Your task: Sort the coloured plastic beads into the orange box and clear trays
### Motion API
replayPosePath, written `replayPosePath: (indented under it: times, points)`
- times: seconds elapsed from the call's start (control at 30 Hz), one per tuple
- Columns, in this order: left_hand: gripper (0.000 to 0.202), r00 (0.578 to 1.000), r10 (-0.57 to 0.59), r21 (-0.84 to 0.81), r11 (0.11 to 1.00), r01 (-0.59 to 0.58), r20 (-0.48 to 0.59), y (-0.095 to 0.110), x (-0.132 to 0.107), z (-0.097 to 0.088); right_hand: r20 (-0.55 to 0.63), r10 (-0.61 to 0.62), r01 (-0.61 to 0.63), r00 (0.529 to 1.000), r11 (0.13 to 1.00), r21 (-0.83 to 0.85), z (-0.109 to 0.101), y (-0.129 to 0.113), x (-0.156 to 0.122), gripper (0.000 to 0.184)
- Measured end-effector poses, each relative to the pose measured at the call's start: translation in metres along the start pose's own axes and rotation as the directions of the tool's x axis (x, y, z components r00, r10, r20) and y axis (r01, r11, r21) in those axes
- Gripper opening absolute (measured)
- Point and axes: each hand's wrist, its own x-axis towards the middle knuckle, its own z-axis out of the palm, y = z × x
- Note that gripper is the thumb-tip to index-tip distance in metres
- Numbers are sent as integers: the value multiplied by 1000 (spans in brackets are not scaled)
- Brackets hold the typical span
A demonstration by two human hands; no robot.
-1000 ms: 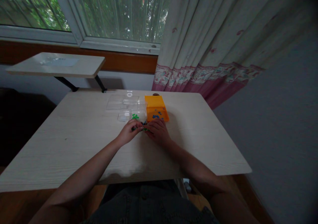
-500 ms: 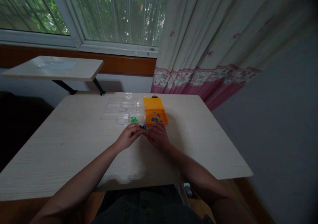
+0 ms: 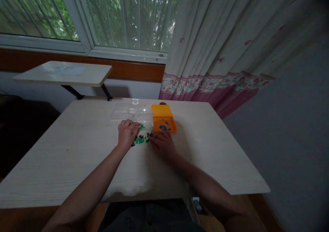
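Note:
Small mixed-colour pieces, green, blue, dark and yellow, lie loose between my hands. My left hand reaches over the near side of a clear plastic compartment box, fingers closed together beside small green pieces. Whatever sits in its fingertips is too small to make out. My right hand rests low at the right edge of the loose pieces, fingertips drawn together among them; what they pinch is hidden. Right behind that hand stands an orange box with small blue pieces in its front tray.
Everything stands on a pale wooden table. A small raised shelf on black legs is at the back left. A small round brown object sits behind the orange box. Curtains and a window are beyond.
My left hand has moved away from the right hand, left and forward to the green pieces in the clear box, uncovering the loose pieces. My right hand stays by them. The view has shifted slightly.

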Motion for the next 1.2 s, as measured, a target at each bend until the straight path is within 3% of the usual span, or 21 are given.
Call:
replayPosePath:
  times: [0.13, 0.3, 0.47, 0.63, 0.9, 1.2]
  points:
    - [26, 999, 28, 33, 999, -29, 20, 0, -3, 2, 43, -4, 5, 999, 1000, -12, 3, -2, -2, 24]
    - [27, 987, 122, -64, 991, -116, 100, -2, -8, -7, 65, -63, 64, 996, 998, -19, 7, -4, -2, 25]
    - [22, 907, 307, -119, 951, -284, 289, 0, -9, -22, 53, -48, 48, 997, 999, -4, 8, -2, -1, 19]
    - [25, 844, 354, -103, 934, -342, 403, 4, -8, -29, 54, -2, 2, 999, 1000, 12, 8, 0, -1, 15]
    - [24, 839, 346, -60, 933, -355, 421, 7, -14, -23, 11, 0, -1, 1000, 998, 69, 6, 2, 0, 13]
    - [15, 842, 343, -32, 931, -364, 415, 10, -15, -18, -51, 107, -99, 993, 985, 139, 5, 4, 2, 13]
